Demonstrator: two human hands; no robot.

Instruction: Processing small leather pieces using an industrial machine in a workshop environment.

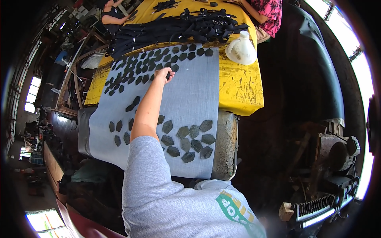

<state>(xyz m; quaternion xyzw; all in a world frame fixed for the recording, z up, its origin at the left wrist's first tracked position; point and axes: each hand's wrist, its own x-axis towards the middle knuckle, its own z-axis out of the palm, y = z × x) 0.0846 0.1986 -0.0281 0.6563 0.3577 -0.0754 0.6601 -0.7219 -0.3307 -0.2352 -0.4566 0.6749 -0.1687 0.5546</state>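
My left hand (164, 75) reaches far out over a grey sheet (190, 93), its fingers closed. Something dark shows between them, mostly hidden, and looks like one of the flat pieces around it. Dark green-grey five-sided pieces (149, 62) lie close together in rows at the far end of the sheet, right beside this hand. Nearer to me, more pieces (194, 131) are spread loosely, several of them at the right and a few at the left. My left forearm hides part of the sheet and some pieces. My right hand is out of view.
Beyond the sheet, black straps with metal bits (178, 27) are heaped on a yellow-covered table (242, 85). A whitish plastic jug (241, 49) stands at its right. Two people work at the far end. A dark covered bulk (317, 67) and machinery (325, 194) are at the right.
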